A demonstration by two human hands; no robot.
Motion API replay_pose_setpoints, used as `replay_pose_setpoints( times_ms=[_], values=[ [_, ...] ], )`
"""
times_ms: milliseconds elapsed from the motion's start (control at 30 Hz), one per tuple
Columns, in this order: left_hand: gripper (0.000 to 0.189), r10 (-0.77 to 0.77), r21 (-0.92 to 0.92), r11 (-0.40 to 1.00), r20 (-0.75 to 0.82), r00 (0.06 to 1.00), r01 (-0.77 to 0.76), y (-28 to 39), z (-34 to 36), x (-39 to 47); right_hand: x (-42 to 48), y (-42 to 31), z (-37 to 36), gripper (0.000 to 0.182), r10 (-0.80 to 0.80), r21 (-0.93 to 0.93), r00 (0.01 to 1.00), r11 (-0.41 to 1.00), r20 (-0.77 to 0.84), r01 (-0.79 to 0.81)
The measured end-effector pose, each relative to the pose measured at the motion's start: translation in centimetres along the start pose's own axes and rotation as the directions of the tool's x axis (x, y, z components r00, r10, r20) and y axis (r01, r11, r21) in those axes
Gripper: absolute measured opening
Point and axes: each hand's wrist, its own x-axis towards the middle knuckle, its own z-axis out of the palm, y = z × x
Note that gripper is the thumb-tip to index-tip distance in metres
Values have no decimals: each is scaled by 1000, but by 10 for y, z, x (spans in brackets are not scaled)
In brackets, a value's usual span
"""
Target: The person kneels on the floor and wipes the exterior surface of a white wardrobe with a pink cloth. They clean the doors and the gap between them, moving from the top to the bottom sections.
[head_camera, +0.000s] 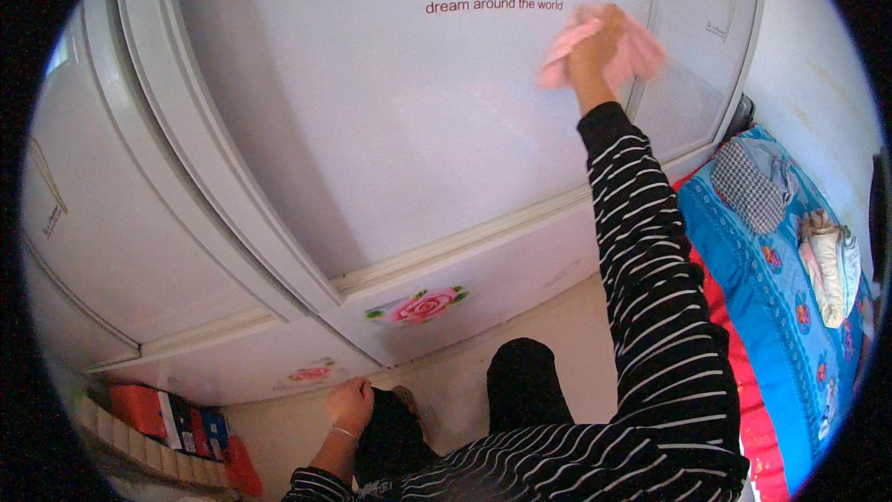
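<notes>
My right hand (pixel 596 49) holds a pink cloth (pixel 637 49) against a white cupboard door (pixel 390 125), at the upper right of the view and just right of black and red printed lettering. Both hand and cloth are a little blurred. My right arm, in a black sleeve with white stripes, is stretched out. Low on the left, my left hand (pixel 350 404) is beside my dark-trousered knee, its fingers curled and a thin bracelet on the wrist. I see nothing in it.
A lower panel with a rose print (pixel 426 307) runs beneath the door. On the right, a bed with a blue patterned cover (pixel 787 307) bears a checked cloth (pixel 749 185) and folded clothes (pixel 829 272). Red and blue items (pixel 188 425) stand at the lower left.
</notes>
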Motion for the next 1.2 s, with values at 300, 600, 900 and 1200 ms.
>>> replay_pose_setpoints(
  times_ms=[300,600,900,1200],
  values=[
    [21,-41,11,999,-37,998,42,-2,5,-8,-149,-329,-8,42,-610,253,664,789,432,560],
    [21,0,29,1000,40,999,-1,10,4,0,-165,-332,5,36,-745,736,540,606,393,301],
    [21,10,18,1000,41,999,-10,-3,16,2,-11,-142,-24,38,-480,-382,749,654,457,652],
    [23,37,-23,999,8,999,-36,-7,14,-8,-87,44,-90,43,433,733,827,419,358,-536]
  ],
)
